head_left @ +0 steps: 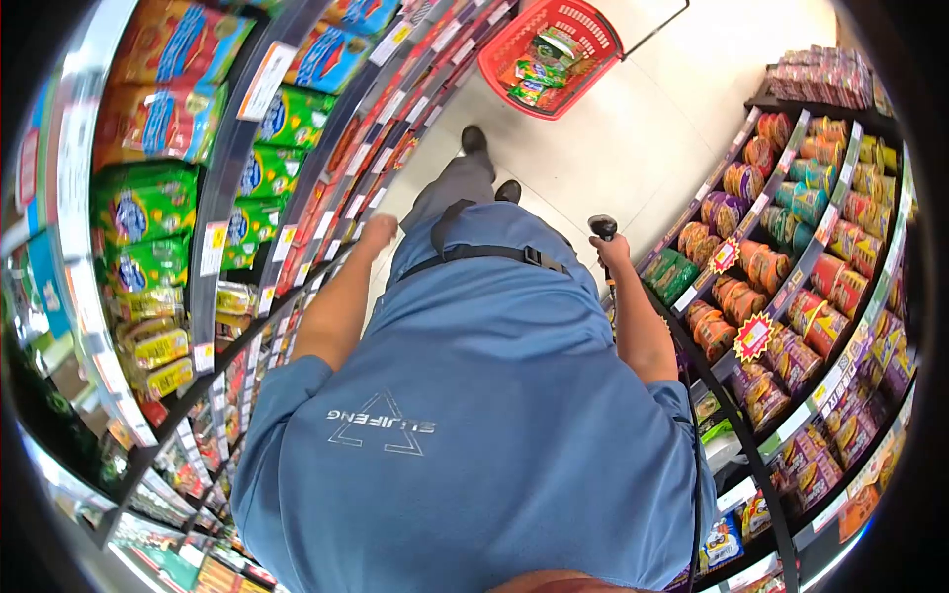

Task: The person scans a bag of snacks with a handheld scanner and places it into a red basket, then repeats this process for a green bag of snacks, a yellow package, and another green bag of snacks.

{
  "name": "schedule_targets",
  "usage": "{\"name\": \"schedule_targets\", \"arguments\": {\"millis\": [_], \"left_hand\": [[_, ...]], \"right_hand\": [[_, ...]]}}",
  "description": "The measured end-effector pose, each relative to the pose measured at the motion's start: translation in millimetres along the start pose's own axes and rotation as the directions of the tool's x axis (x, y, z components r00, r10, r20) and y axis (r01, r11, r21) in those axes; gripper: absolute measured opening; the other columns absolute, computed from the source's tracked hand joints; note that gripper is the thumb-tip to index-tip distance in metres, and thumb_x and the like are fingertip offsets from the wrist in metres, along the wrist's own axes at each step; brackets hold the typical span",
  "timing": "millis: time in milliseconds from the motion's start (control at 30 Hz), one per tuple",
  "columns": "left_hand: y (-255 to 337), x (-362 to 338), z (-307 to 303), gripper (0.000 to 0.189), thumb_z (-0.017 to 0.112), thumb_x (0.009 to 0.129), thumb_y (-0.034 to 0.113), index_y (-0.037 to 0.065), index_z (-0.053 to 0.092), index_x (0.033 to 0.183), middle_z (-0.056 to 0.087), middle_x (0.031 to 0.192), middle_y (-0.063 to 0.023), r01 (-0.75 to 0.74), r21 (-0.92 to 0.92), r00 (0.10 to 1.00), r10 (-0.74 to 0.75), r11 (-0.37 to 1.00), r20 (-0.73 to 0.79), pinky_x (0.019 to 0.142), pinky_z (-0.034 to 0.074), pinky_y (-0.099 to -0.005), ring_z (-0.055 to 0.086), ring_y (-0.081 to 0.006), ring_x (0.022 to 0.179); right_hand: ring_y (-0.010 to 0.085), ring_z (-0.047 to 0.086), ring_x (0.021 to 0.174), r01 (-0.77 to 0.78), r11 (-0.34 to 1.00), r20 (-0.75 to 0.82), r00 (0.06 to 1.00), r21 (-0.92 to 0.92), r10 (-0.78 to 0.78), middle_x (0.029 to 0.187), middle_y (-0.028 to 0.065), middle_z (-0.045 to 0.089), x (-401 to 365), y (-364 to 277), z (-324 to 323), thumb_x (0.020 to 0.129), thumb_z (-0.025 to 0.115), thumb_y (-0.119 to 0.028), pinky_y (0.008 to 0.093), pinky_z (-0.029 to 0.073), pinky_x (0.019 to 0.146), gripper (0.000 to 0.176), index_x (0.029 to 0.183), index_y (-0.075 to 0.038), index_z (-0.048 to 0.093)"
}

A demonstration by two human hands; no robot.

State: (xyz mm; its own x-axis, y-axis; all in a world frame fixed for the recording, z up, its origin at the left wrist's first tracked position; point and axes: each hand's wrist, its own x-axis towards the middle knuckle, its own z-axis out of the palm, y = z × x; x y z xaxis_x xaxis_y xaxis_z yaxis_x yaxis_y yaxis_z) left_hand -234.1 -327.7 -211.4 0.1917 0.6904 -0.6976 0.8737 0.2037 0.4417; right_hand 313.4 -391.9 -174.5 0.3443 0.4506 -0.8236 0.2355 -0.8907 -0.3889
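My left hand [377, 235], loosely curled, hangs beside the left shelves, with nothing visible in it. My right hand [611, 249] is closed around a black handle-like thing [602, 226] with a rounded top. A thin dark part shows below that grip; its exact kind I cannot tell. On the floor ahead of my feet stands a red shopping basket [502, 51], its dark pull handle [660, 28] angled up to the right. Several green packets [539, 74] lie inside the basket, and neither hand touches it.
Shelves on the left hold green snack bags [148, 210], red and blue bags [176, 121] and price labels [268, 83]. Tiered racks on the right carry instant noodle cups [759, 269] close to my right arm. Pale floor tiles [682, 109] lie between.
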Motion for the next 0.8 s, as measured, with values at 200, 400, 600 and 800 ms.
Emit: {"name": "schedule_targets", "arguments": {"millis": [200,400,600,800], "left_hand": [[144,128,-92,0.017,0.055,0.087,0.016,0.005,0.067,0.092,0.063,0.072,-0.0013,-0.018,-0.344,0.986,-0.040,0.939,-0.162,0.058,0.045,-0.0281,0.056,-0.0100,0.064],[240,234,-103,0.024,0.056,0.085,0.019,0.010,0.068,0.104,0.070,0.091,-0.0149,-0.118,-0.098,0.986,0.106,0.988,-0.127,0.076,0.051,-0.0387,0.067,-0.0284,0.085],[284,310,-64,0.025,0.055,0.084,0.016,0.011,0.069,0.104,0.069,0.102,-0.0153,-0.145,-0.055,0.983,0.150,0.988,0.106,0.087,0.049,-0.0386,0.065,-0.0303,0.099],[333,347,-62,0.022,0.058,0.084,0.018,0.011,0.068,0.102,0.069,0.103,-0.0133,-0.100,-0.010,0.958,0.099,0.995,0.269,0.087,0.049,-0.0383,0.065,-0.0286,0.100]], "right_hand": [[0.0143,0.052,0.043,-0.096,0.994,-0.015,0.995,0.046,0.097,0.059,0.0049,0.056,-11,16,-1,0.074,0.077,-0.019,0.0303,0.042,0.040,0.028,0.085,0.000,0.060],[0.0161,0.057,0.046,-0.228,0.973,-0.114,0.966,0.036,0.231,0.061,0.0069,0.059,-5,3,-24,0.070,0.079,-0.030,0.0318,0.047,0.045,0.038,0.089,-0.001,0.063],[0.0123,0.051,0.044,-0.213,0.976,-0.246,0.944,0.045,0.218,0.057,0.0027,0.055,36,-3,-48,0.075,0.078,-0.024,0.0282,0.041,0.042,0.030,0.080,-0.003,0.058],[0.0111,0.051,0.044,-0.209,0.943,-0.170,0.951,0.258,0.257,0.056,0.0019,0.055,50,-115,-76,0.077,0.077,-0.024,0.0274,0.039,0.042,0.030,0.083,-0.002,0.058]]}}
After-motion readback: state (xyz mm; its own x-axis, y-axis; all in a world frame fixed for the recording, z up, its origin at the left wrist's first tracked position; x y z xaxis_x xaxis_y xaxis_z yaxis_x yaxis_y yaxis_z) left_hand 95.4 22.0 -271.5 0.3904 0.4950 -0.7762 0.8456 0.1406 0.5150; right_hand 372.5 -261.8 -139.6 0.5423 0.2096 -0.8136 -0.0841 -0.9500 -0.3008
